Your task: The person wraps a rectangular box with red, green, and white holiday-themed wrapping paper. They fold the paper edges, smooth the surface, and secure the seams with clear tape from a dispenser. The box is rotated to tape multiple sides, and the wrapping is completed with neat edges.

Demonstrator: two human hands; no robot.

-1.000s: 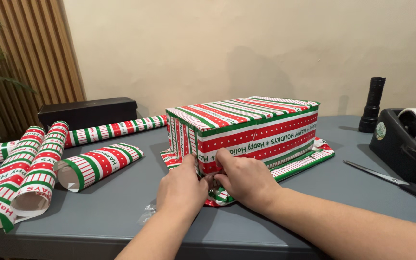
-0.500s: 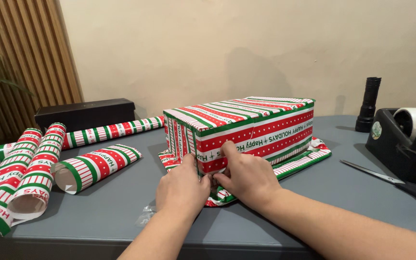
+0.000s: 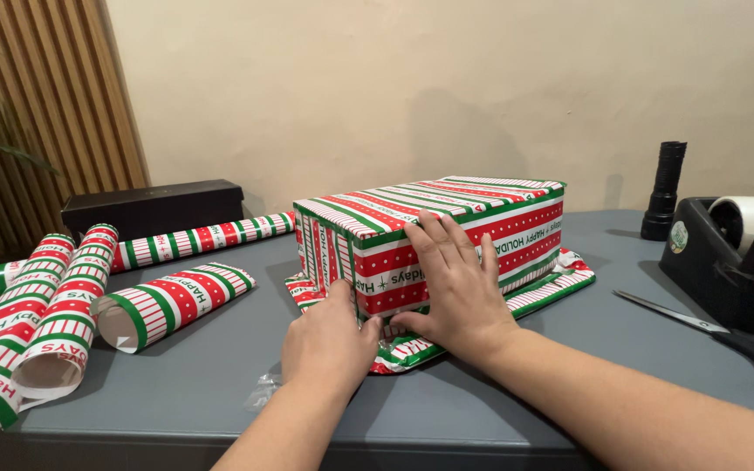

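Note:
A box [image 3: 447, 222] wrapped in red, green and white striped paper stands on the grey table [image 3: 220, 366]. Loose wrapping paper [image 3: 551, 279] sticks out flat around its base. My right hand [image 3: 451, 283] lies flat with fingers spread against the box's near side, pressing the paper to it. My left hand [image 3: 329, 340] rests at the near corner of the box, fingers curled on the paper flap at the base.
Several rolls of matching wrapping paper [image 3: 63, 296] lie at the left, a long one [image 3: 202, 237] behind them near a black box [image 3: 154, 205]. At the right stand a black tape dispenser [image 3: 735, 262], scissors [image 3: 709, 331] and a black torch [image 3: 663, 187]. A crumpled bit of clear film [image 3: 263, 392] lies by my left wrist.
My right hand has slid up from the base fold and spread flat on the box's near side. The left hand stays at the corner.

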